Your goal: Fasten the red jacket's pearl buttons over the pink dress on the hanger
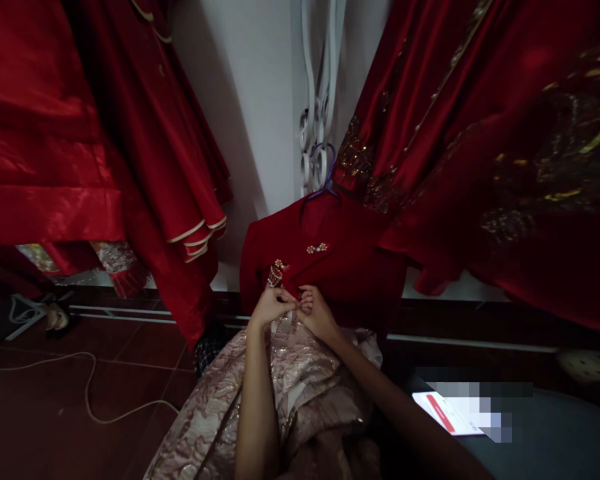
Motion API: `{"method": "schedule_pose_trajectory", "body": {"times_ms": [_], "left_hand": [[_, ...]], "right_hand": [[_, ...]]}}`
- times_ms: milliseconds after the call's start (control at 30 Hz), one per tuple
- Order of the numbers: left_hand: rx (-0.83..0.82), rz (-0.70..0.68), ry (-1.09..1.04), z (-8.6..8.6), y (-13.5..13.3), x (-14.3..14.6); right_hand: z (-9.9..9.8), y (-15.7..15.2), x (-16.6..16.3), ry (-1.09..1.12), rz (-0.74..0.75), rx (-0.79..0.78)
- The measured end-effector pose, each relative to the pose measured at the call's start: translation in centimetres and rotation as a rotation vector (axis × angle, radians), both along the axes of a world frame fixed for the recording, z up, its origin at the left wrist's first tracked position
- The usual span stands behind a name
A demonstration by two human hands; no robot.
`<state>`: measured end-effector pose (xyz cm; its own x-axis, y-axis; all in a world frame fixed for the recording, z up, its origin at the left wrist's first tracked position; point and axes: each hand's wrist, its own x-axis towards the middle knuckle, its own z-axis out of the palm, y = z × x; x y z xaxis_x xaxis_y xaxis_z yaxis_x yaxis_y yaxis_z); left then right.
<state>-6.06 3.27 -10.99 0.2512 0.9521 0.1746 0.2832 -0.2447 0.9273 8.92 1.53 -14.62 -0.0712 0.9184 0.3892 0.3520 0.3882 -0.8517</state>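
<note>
A red jacket [350,267] hangs before me on a purple hanger [329,190], with gold and pearl clasps [317,249] on its chest. Near the front edge of the jacket, my left hand [273,308] is closed in a pinch on the red cloth, just below a beaded tassel ornament [276,272]. My right hand [319,313] meets it fingertip to fingertip, its fingers curled at the same edge. Anything small between the fingertips is hidden. Shiny pink brocade cloth [310,380] lies below my hands and forearms.
Red garments [145,133] hang on the left, and a red gown with gold embroidery [460,133] on the right. A lit phone [447,413] rests on a dark surface at lower right. A pale cable [93,393] crosses the tiled floor beside a white rack bar [125,313].
</note>
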Motion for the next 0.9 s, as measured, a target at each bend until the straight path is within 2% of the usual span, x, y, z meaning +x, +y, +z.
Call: {"method": "schedule_pose_trajectory", "body": {"times_ms": [100,200,300,400,500,567,733,900], "left_hand": [[-0.049,-0.089,-0.014,0.4,-0.5,0.6],[-0.067,-0.025,-0.141,0.7,-0.4,1.3],[-0.094,0.154,-0.377,0.9,0.2,1.8],[-0.13,0.292,-0.521,1.1,0.8,2.2],[-0.158,0.361,-0.629,1.2,1.2,2.7],[-0.187,0.345,-0.732,1.3,1.3,3.0],[-0.347,0.245,-0.993,1.8,0.9,2.8],[-0.399,0.257,-0.987,2.2,0.5,2.4]], "right_hand": [[0.6,-0.3,0.1,-0.144,-0.101,0.062],[2.1,-0.4,0.9,-0.243,-0.103,0.057],[4.4,-0.5,2.5,-0.324,0.019,-0.051],[7.1,-1.0,4.4,-0.402,0.193,-0.125],[9.5,-1.9,5.9,-0.451,0.318,-0.144],[10.7,-2.5,6.4,-0.464,0.349,-0.151],[12.2,-3.2,6.4,-0.477,0.276,-0.028],[12.4,-2.8,6.4,-0.502,0.153,0.13]]}}
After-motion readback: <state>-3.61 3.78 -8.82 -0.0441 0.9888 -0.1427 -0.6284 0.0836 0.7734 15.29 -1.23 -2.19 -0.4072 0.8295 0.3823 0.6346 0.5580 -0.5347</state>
